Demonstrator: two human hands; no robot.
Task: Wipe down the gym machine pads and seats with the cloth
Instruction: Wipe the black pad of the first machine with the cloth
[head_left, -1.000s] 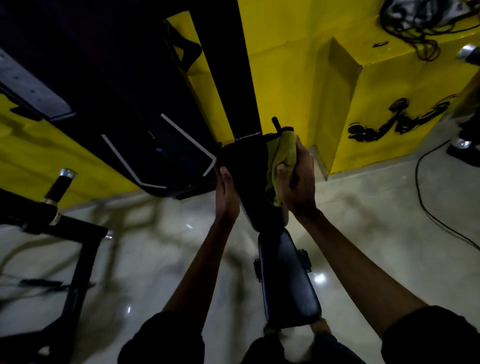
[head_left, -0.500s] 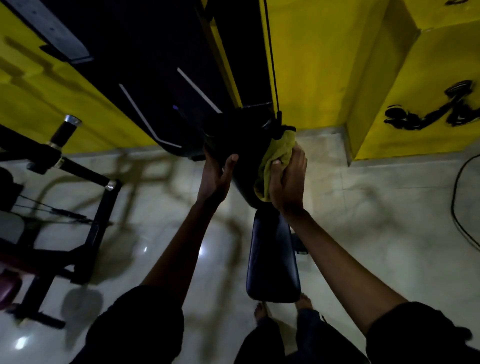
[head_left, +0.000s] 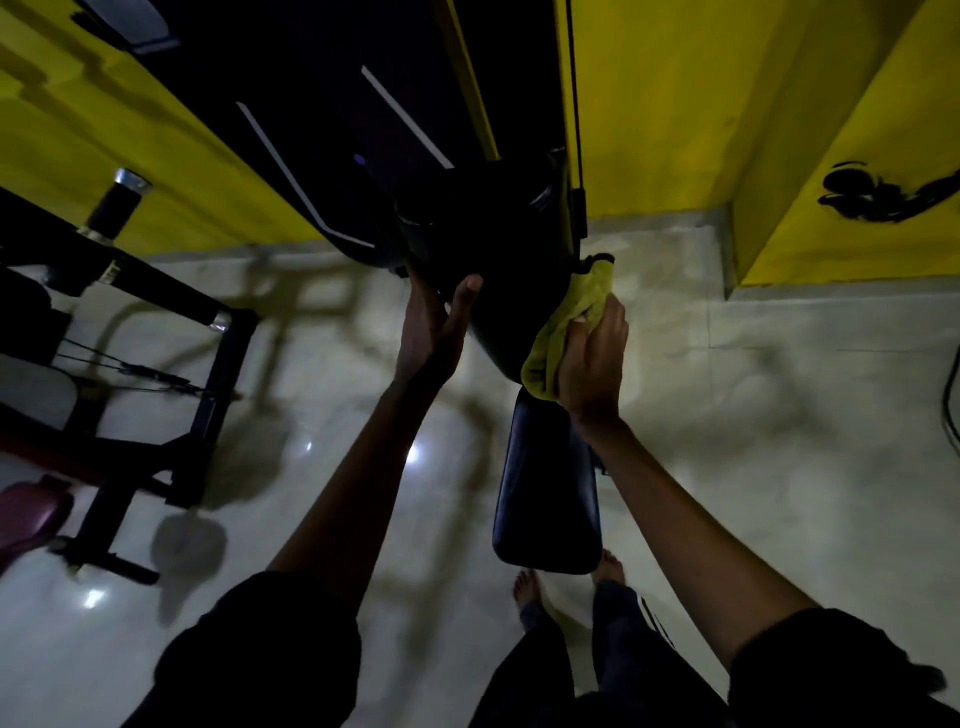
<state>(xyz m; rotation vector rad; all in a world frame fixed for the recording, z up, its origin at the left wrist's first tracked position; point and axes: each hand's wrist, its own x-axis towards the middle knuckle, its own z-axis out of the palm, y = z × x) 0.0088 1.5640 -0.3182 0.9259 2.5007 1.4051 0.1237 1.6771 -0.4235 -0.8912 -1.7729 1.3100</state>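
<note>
Sliding down since a second ago, the right hand (head_left: 592, 358) is now working at the lower right edge of the back pad (head_left: 498, 312) instead of near its top, and the view is tipping further toward the floor (head_left: 779, 467).

That pale, glossy floor is filling most of the view and is throwing back small spots of light. Yellow walls (head_left: 665, 104) are rising behind it, with a yellow block at the right carrying a black painted mark (head_left: 878, 197). The dark machine frame (head_left: 322, 104) is leaning across the upper middle, and a thin cable (head_left: 573, 104) is running down its right side. A second black bench frame (head_left: 156, 364) is standing at the left, well apart, with a maroon pad (head_left: 26, 514) showing at the left edge.

The black seat pad (head_left: 545, 493) is lying directly below the back pad, the two nearly meeting end to end. The left hand (head_left: 434, 327) is clasping the back pad's left edge, thumb lying over the front (its fingers are hidden behind the pad). The right hand is gripping the yellow-green cloth (head_left: 566, 322) with curled fingers and pressing it against the pad's right side, the cloth bunching from the hand up along that edge. Two bare feet (head_left: 527, 587) are standing just under the seat pad's near end.
</note>
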